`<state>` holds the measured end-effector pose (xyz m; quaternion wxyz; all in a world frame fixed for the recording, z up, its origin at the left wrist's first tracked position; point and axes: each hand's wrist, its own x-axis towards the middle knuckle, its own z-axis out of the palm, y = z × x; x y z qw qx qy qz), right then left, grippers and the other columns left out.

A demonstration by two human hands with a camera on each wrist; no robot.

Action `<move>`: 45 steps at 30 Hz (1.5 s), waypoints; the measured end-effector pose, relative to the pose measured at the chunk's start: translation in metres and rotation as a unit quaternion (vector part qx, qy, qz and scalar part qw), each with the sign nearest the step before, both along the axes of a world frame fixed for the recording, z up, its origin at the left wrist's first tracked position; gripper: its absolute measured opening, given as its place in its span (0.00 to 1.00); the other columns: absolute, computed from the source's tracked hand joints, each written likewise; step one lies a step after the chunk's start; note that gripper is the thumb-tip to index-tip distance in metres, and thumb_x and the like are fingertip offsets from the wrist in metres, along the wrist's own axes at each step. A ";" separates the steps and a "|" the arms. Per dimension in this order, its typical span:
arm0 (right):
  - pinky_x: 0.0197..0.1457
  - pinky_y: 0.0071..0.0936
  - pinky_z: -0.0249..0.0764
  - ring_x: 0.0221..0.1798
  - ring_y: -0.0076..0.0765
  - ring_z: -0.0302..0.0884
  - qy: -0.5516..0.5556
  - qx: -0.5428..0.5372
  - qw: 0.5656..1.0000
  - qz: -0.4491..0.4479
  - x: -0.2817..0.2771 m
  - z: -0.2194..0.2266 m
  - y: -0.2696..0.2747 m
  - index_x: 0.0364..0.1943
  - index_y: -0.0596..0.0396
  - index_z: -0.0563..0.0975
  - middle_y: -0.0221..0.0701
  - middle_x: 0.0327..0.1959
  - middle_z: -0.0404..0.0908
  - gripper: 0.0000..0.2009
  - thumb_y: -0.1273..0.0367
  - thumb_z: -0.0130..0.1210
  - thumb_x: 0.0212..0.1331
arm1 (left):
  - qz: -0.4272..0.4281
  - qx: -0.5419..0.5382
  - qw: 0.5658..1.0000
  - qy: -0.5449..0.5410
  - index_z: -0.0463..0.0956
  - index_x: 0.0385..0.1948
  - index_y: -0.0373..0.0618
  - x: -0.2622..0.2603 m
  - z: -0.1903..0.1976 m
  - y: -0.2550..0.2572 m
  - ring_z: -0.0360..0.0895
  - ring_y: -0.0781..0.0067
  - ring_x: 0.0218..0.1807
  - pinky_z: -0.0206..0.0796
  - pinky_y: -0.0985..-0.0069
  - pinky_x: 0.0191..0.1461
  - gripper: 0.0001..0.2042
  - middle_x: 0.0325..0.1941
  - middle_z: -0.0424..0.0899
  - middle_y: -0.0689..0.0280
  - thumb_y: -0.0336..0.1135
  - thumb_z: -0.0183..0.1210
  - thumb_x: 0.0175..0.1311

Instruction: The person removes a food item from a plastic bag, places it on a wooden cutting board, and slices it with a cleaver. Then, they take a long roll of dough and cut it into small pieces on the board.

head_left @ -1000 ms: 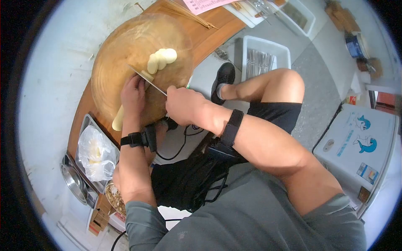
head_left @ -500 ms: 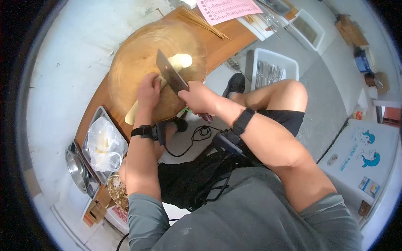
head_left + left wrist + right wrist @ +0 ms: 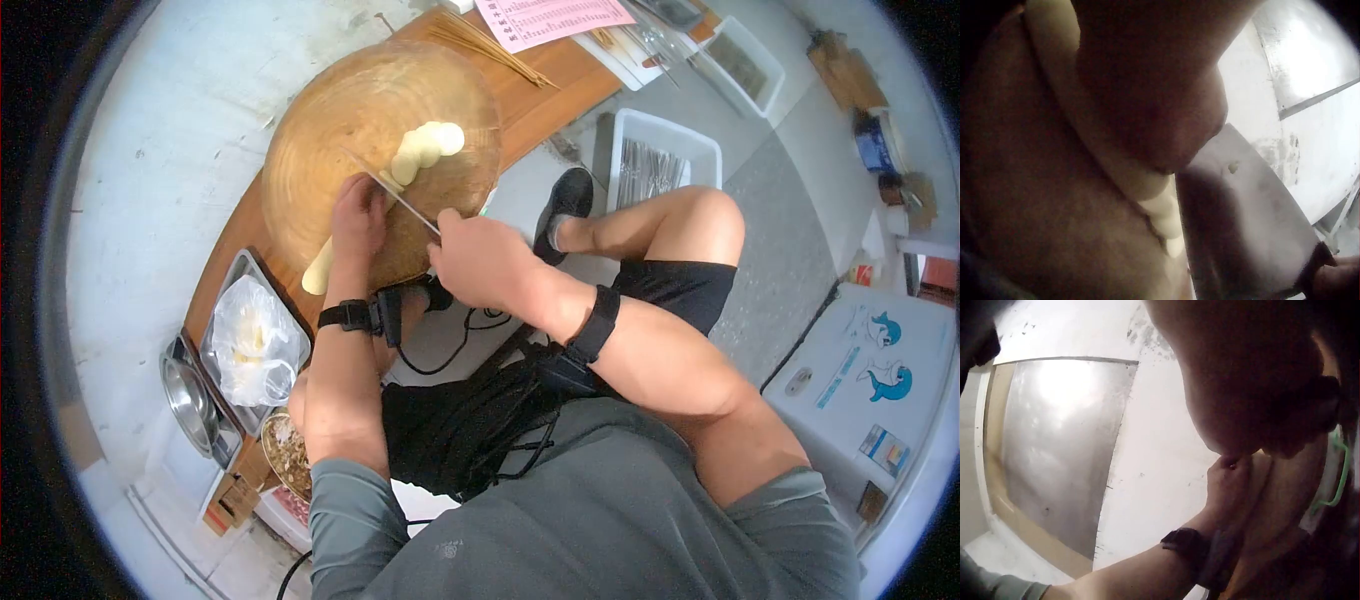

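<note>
A long pale-yellow cylindrical piece of food lies across the round wooden chopping board. My left hand holds it down, fingers curled over it near its cut end. My right hand grips a cleaver, its blade seen nearly edge-on beside the left fingertips. The broad face of the cleaver shows in the left wrist view, right by the left hand. Beyond the blade, a row of overlapping oval slices runs along the board. In the right wrist view my right hand is dark and the cleaver hidden.
Thin wooden skewers and a pink printed sheet lie on the wooden table past the board. A metal tray with a plastic bag stands to the left. A white bin is on the floor beyond my foot.
Half a second ago the cleaver's blade was tilted with its flat face showing over the slices; now it is edge-on at the left fingertips. The row of slices has grown longer toward the left hand.
</note>
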<state>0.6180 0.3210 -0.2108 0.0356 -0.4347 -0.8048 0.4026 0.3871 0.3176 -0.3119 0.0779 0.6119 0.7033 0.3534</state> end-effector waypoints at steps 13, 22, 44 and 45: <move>0.45 0.52 0.76 0.40 0.61 0.81 -0.013 -0.033 0.999 0.017 0.003 0.005 -0.009 0.41 0.63 0.69 0.52 0.33 0.82 0.14 0.63 0.48 0.66 | 0.031 -0.017 0.999 -0.019 0.80 0.41 0.38 0.007 0.005 -0.001 0.79 0.51 0.46 0.71 0.66 0.49 0.09 0.44 0.82 0.54 0.26 0.58 0.59; 0.45 0.50 0.76 0.42 0.61 0.81 -0.012 -0.055 0.998 0.031 0.003 0.007 -0.003 0.40 0.65 0.70 0.53 0.35 0.82 0.13 0.64 0.48 0.66 | 0.034 -0.021 0.999 -0.009 0.79 0.41 0.37 0.006 0.003 -0.001 0.79 0.49 0.47 0.71 0.65 0.51 0.09 0.45 0.82 0.54 0.25 0.58 0.59; 0.49 0.47 0.76 0.47 0.59 0.81 -0.070 -0.102 0.991 0.047 -0.010 -0.002 0.014 0.43 0.66 0.71 0.55 0.39 0.82 0.12 0.69 0.50 0.61 | 0.026 -0.041 0.997 0.051 0.80 0.40 0.37 0.009 0.010 0.000 0.79 0.49 0.47 0.71 0.64 0.51 0.09 0.46 0.82 0.54 0.29 0.56 0.62; 0.49 0.47 0.76 0.47 0.59 0.81 -0.070 -0.106 0.991 0.039 -0.011 -0.005 0.015 0.43 0.66 0.71 0.55 0.39 0.82 0.12 0.69 0.50 0.61 | 0.028 -0.049 0.996 0.063 0.80 0.40 0.37 0.009 0.011 0.000 0.79 0.49 0.47 0.71 0.64 0.51 0.09 0.45 0.82 0.54 0.29 0.56 0.62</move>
